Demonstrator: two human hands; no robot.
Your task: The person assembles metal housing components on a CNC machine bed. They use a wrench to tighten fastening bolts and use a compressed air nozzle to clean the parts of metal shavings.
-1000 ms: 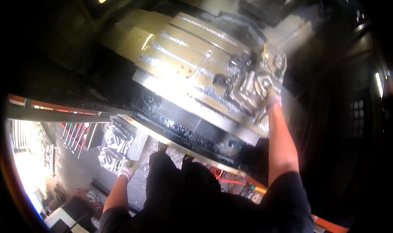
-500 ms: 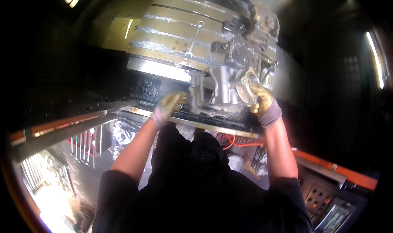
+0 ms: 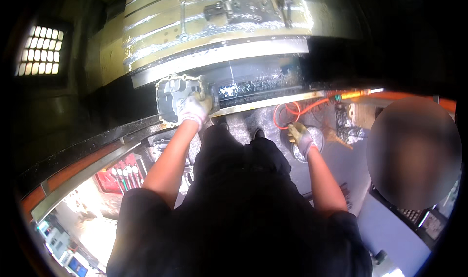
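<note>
The metal casting (image 3: 168, 99) has passed into your left hand (image 3: 195, 107), which grasps it near the machine's front edge (image 3: 268, 103); your right hand (image 3: 300, 136) is released (fingers loose, beside the orange hose (image 3: 277, 116)), so one grip alone holds it.

a wrench (image 3: 183, 19) on a slotted metal table (image 3: 155, 26), a bright grid-paned window (image 3: 40, 51)

Single head-worn fisheye view (straight edges bend), looking down from above torso (image 3: 239, 213), near left hand (image 3: 195, 109), right hand (image 3: 301, 138).
</note>
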